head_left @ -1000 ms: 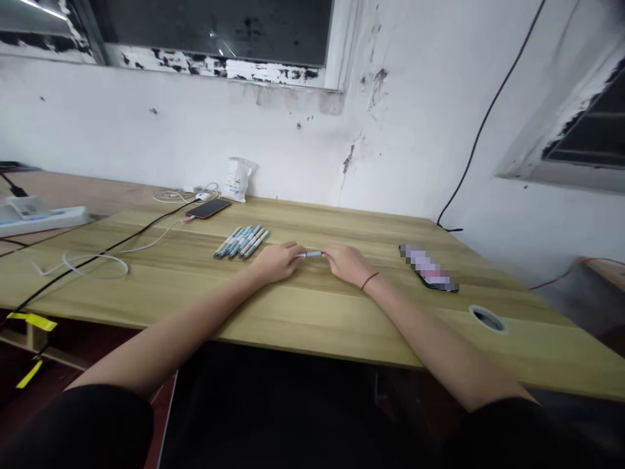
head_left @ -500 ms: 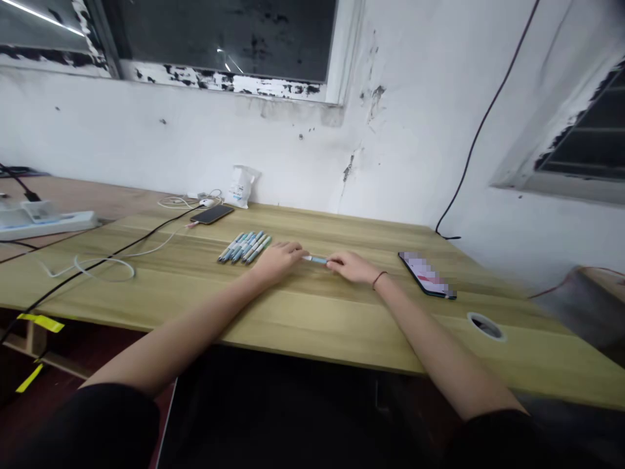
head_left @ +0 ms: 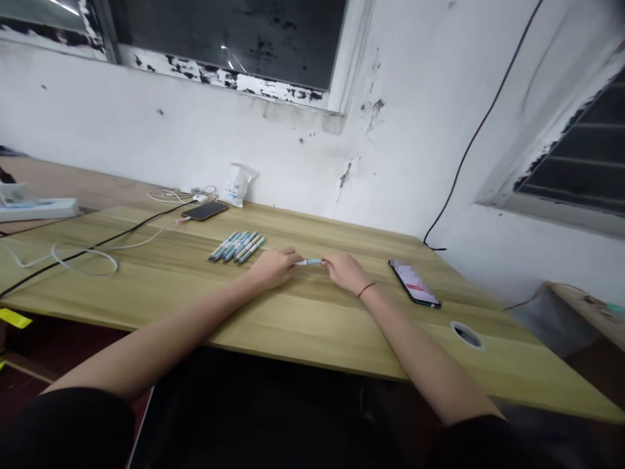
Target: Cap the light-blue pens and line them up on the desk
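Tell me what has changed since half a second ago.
The right hand has shifted slightly toward the left hand; both still hold the pen, and nothing was let go. The row of pens and the lit phone stayed put.

Pale-blue pen (head_left: pixel 312 261) between both hands (head_left: pixel 275 268) (head_left: pixel 344 271)

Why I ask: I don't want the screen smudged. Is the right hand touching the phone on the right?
Apart. The head view shows a strip of wooden tabletop between the right hand and the phone.
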The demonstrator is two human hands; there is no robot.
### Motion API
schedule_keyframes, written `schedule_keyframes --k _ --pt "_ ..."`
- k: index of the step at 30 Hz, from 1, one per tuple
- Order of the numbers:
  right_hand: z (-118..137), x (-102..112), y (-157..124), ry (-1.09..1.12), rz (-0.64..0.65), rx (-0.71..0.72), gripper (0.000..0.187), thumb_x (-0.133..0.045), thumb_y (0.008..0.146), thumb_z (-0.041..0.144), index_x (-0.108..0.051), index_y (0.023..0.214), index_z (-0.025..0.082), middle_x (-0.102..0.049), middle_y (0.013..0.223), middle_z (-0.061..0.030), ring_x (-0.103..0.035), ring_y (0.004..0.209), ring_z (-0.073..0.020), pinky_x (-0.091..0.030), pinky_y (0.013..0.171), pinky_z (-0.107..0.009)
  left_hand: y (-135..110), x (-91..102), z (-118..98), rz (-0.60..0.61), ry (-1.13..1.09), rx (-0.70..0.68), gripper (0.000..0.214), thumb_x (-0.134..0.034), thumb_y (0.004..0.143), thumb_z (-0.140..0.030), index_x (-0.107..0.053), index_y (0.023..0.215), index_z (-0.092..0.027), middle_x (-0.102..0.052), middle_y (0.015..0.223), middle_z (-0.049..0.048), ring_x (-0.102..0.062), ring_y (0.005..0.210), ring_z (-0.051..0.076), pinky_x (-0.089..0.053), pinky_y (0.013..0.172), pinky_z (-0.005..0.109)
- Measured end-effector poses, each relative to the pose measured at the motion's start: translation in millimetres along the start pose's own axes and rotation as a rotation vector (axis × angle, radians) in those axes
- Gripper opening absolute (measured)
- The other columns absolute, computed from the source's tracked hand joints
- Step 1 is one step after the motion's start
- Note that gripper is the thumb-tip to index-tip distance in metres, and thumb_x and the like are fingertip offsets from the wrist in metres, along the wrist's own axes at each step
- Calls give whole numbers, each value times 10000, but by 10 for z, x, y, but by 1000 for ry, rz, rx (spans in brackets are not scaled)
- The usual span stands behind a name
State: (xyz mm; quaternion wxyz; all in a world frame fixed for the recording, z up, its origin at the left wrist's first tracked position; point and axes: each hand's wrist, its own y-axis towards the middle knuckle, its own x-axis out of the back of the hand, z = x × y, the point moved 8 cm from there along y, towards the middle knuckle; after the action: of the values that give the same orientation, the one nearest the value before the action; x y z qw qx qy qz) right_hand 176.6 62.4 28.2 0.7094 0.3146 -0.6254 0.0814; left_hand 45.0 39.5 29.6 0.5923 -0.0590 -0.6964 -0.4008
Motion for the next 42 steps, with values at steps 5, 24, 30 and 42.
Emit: schedule_keyframes --k 5,24,30,42 --pt "21 24 14 -66 -54 50 225 -440 865 141 -663 875 174 -684 894 -97 -588 828 -203 -382 709 -285 -3 -68 15 73 -134 7 352 -376 927 -373 -661 988 -176 -669 873 65 -614 813 179 -423 704 265" --pt "-117 -176 28 752 86 -135 325 -466 860 418 -595 731 149 -667 715 -52 -542 576 -111 -430 592 -246 -18 -61 -43 46 -45 -83 454 -392 838 -85 -503 1263 -199 -625 1064 89 -602 955 203 -454 813 292" --pt "-120 -152 42 870 15 -128 198 -628 754 319 -609 860 153 -665 804 -54 -604 728 -140 -479 705 -292 -27 -86 -16 55 -42 -23 338 -327 940 -310 -514 1196 -191 -607 1063 85 -620 871 195 -465 743 288" --pt "-90 -111 40 806 -7 -143 427 -439 865 502 -610 714 141 -645 640 -51 -549 540 -117 -445 572 -253 -23 -73 -27 116 -30 37 343 -326 942 -358 -468 1199 -181 -662 1018 117 -656 829 226 -468 703 308"
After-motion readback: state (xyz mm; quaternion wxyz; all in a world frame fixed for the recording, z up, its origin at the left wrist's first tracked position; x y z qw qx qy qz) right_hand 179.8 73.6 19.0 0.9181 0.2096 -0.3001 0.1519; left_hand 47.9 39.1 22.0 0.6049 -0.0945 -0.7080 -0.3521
